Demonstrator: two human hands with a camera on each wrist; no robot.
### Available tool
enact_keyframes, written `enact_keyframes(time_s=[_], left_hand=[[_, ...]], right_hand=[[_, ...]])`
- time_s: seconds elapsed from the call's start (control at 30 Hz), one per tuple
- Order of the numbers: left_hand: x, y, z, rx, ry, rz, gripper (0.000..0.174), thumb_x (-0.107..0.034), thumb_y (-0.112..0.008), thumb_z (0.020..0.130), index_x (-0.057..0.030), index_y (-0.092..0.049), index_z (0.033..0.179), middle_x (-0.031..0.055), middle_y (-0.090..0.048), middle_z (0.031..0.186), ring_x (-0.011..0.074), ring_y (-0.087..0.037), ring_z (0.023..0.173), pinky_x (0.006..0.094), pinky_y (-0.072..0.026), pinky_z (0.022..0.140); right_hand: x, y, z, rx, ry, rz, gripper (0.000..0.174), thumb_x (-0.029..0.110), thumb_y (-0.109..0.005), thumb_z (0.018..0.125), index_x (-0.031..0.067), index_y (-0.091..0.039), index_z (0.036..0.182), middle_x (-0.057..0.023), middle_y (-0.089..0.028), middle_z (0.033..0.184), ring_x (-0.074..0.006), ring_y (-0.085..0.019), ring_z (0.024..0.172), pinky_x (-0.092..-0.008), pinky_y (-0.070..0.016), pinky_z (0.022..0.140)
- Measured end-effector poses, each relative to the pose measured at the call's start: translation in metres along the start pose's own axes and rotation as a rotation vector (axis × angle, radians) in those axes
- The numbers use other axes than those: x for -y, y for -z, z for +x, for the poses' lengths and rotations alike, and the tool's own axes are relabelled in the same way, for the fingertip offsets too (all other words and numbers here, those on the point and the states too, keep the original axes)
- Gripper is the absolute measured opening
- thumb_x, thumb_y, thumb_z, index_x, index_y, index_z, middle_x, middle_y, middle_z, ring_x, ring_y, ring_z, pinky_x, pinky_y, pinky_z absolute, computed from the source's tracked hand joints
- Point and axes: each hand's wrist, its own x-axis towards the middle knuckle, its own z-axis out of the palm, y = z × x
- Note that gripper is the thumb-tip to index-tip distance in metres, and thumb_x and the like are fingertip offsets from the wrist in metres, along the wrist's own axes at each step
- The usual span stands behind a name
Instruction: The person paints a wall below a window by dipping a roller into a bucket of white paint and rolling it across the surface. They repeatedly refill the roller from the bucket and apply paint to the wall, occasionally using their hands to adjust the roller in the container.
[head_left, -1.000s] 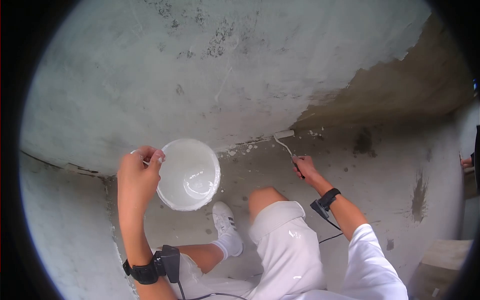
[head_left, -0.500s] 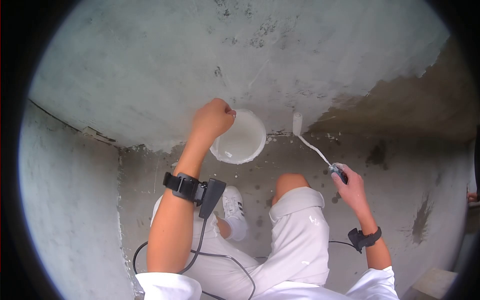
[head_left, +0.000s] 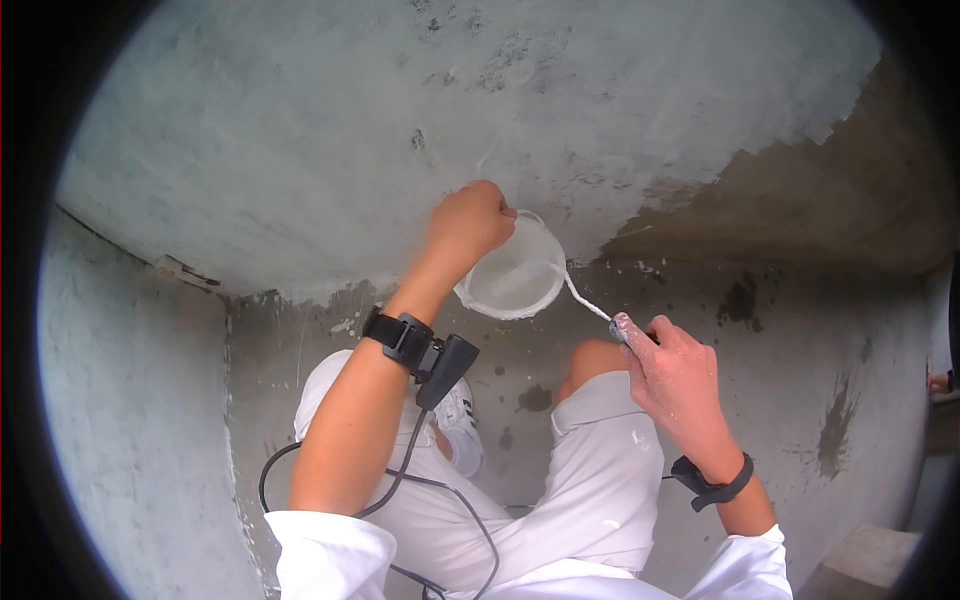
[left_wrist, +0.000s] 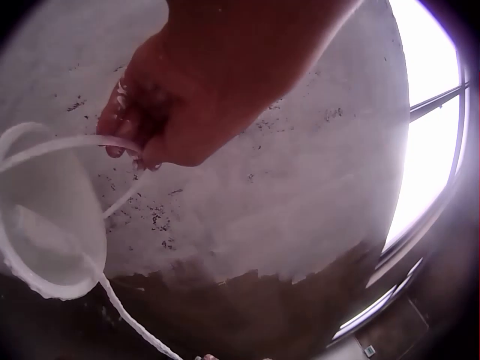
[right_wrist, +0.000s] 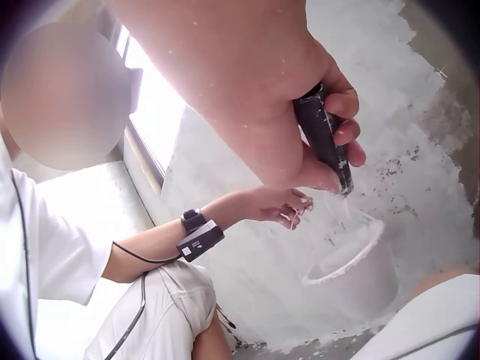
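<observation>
My left hand [head_left: 472, 222] holds up a white bucket [right_wrist: 369, 281] by its thin white handle [left_wrist: 67, 142], fingers curled round it. The bucket hangs tilted beside the wall, its rim coated with white paint. My right hand [head_left: 678, 385], speckled with paint, grips the black handle [right_wrist: 322, 131] of a paint roller. The roller's paint-covered wire frame [head_left: 588, 300] runs over the bucket's rim. Inside the bucket lies the roller's white sleeve [left_wrist: 49, 234], seen in the left wrist view.
Ahead stands a wall [head_left: 300, 150] with pale paint and a brown bare patch [head_left: 800, 210] on the right. White drips and dark stains mark the floor [head_left: 760, 400]. Black cables [head_left: 470, 505] cross my lap. A pale block [head_left: 870, 558] stands at lower right.
The roller has come off the foot of the wall, turned upward, then moved left into the bucket. My left hand has carried the bucket right along the wall, towards the roller.
</observation>
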Motion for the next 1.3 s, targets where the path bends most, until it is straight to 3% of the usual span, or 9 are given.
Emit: enact_keyframes(time_s=[0.03, 0.13, 0.23, 0.33, 0.57, 0.7, 1.1, 1.2, 1.3], left_hand=[[-0.003, 0.001, -0.002, 0.014, -0.015, -0.004, 0.025, -0.027, -0.067, 0.086, -0.0034, -0.074, 0.091, 0.0164, -0.073, 0.088, 0.0329, -0.07, 0.088, 0.0425, -0.0528, 0.077], [-0.011, -0.002, -0.006, 0.044, -0.05, -0.031, 0.021, -0.024, -0.068, 0.084, -0.0043, -0.073, 0.088, 0.0186, -0.072, 0.091, 0.0379, -0.069, 0.09, 0.0456, -0.0533, 0.078], [-0.02, -0.004, -0.012, 0.082, -0.049, -0.069, 0.018, -0.021, -0.068, 0.084, -0.0035, -0.072, 0.087, 0.0205, -0.072, 0.092, 0.0408, -0.068, 0.089, 0.0473, -0.0533, 0.078], [-0.031, 0.004, -0.021, 0.164, -0.089, -0.111, 0.018, -0.018, -0.065, 0.084, -0.0018, -0.072, 0.086, 0.0218, -0.071, 0.09, 0.0419, -0.067, 0.088, 0.0484, -0.0526, 0.077], [-0.036, -0.016, -0.051, 0.2, -0.238, -0.172, 0.021, -0.016, -0.058, 0.089, 0.0012, -0.07, 0.092, 0.0244, -0.067, 0.083, 0.0442, -0.065, 0.081, 0.0494, -0.0492, 0.075], [-0.047, -0.016, -0.071, 0.264, -0.189, -0.096, 0.019, -0.013, -0.054, 0.089, 0.0007, -0.067, 0.093, 0.026, -0.067, 0.085, 0.0475, -0.063, 0.083, 0.0533, -0.0478, 0.075], [-0.039, -0.012, -0.066, 0.271, -0.065, -0.214, 0.02, -0.016, -0.053, 0.095, 0.001, -0.065, 0.094, 0.0204, -0.066, 0.075, 0.0348, -0.069, 0.071, 0.0431, -0.0505, 0.069], [-0.037, -0.013, -0.058, 0.049, -0.115, -0.181, 0.022, -0.017, -0.055, 0.095, 0.0011, -0.067, 0.096, 0.0179, -0.066, 0.072, 0.0299, -0.069, 0.066, 0.0413, -0.0511, 0.068], [-0.024, -0.009, -0.033, 0.039, -0.009, -0.279, 0.023, -0.017, -0.057, 0.095, 0.0015, -0.069, 0.098, 0.016, -0.068, 0.074, 0.0245, -0.069, 0.063, 0.0384, -0.0533, 0.064]], right_hand=[[0.003, 0.0, 0.006, 0.043, 0.021, -0.013, 0.047, -0.003, -0.068, 0.072, 0.0061, -0.068, 0.118, -0.0087, -0.054, 0.078, -0.0235, -0.06, 0.067, -0.0352, -0.0433, 0.05], [0.011, 0.0, 0.029, 0.124, 0.061, -0.077, 0.023, 0.004, -0.067, 0.079, 0.0063, -0.073, 0.101, -0.01, -0.054, 0.073, -0.0275, -0.062, 0.068, -0.0393, -0.0451, 0.054], [0.012, -0.011, 0.052, 0.234, 0.151, -0.102, 0.015, 0.002, -0.065, 0.074, 0.0023, -0.069, 0.088, -0.0145, -0.058, 0.073, -0.0324, -0.064, 0.068, -0.0404, -0.0463, 0.054], [0.02, -0.027, 0.067, 0.36, 0.106, -0.06, 0.005, 0.001, -0.066, 0.062, 0.0, -0.061, 0.063, -0.0197, -0.062, 0.069, -0.0357, -0.066, 0.066, -0.0417, -0.0499, 0.055], [0.018, -0.064, 0.08, 0.134, -0.108, 0.096, 0.009, 0.001, -0.063, 0.071, -0.0011, -0.064, 0.079, -0.0235, -0.064, 0.076, -0.042, -0.067, 0.074, -0.0491, -0.0522, 0.063], [0.019, -0.067, 0.081, 0.017, -0.236, 0.24, 0.011, 0.005, -0.06, 0.082, -0.0009, -0.062, 0.091, -0.0266, -0.064, 0.086, -0.0461, -0.066, 0.079, -0.0519, -0.0516, 0.068], [0.04, -0.087, 0.071, -0.191, -0.351, 0.346, 0.016, 0.013, -0.06, 0.092, 0.0012, -0.059, 0.103, -0.0234, -0.062, 0.088, -0.044, -0.065, 0.077, -0.0514, -0.0518, 0.067], [0.044, -0.089, 0.068, -0.195, -0.295, 0.304, 0.017, 0.011, -0.062, 0.091, 0.0015, -0.059, 0.104, -0.0206, -0.061, 0.086, -0.0412, -0.065, 0.076, -0.0495, -0.0522, 0.066], [0.045, -0.084, 0.062, -0.18, -0.25, 0.29, 0.019, 0.009, -0.065, 0.089, 0.0004, -0.059, 0.105, -0.0182, -0.059, 0.085, -0.0381, -0.064, 0.078, -0.0477, -0.0525, 0.067]])
